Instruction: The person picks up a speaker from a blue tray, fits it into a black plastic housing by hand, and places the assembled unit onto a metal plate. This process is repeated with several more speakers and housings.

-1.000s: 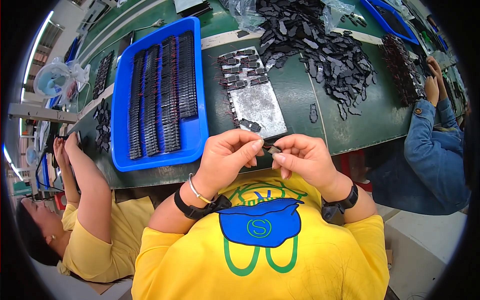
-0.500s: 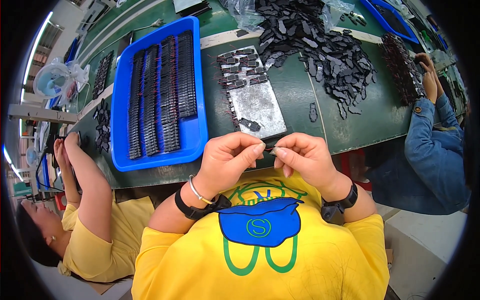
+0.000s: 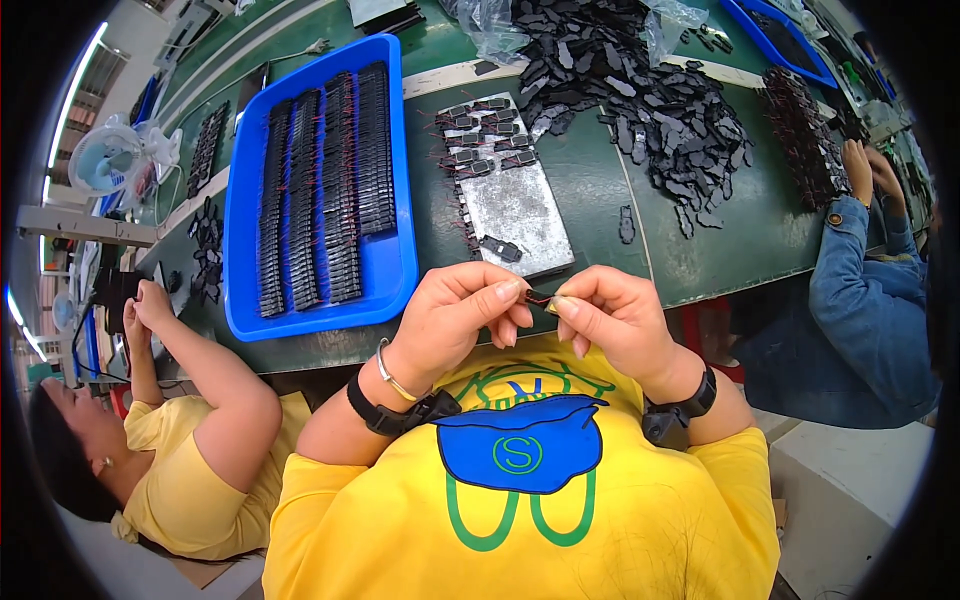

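Observation:
Both of my hands are close together in front of my chest, at the near edge of the bench. A short red-and-black wire (image 3: 538, 298) runs between them. My left hand (image 3: 458, 312) pinches its left end by thumb and forefinger, next to a small dark piece. My right hand (image 3: 614, 314) pinches a small gold-coloured piece (image 3: 552, 305) at the other end; most of it is hidden by the fingers. Just beyond lies a grey metal plate (image 3: 520, 215) bearing several black wired modules (image 3: 490, 132) at its far end. One black module (image 3: 500, 248) lies at its near end.
A blue tray (image 3: 409, 240) with rows of black wired parts stands on the left. Black flat pieces (image 3: 690, 150) lie heaped at the right, with a single one (image 3: 626, 224) apart. Co-workers sit on both sides, a yellow sleeve (image 3: 200, 450) left and a denim sleeve (image 3: 850, 290) right.
My hands have turned and parted slightly, so the wire between them shows more. The left co-worker's arms have shifted, and the right co-worker's hands have moved too.

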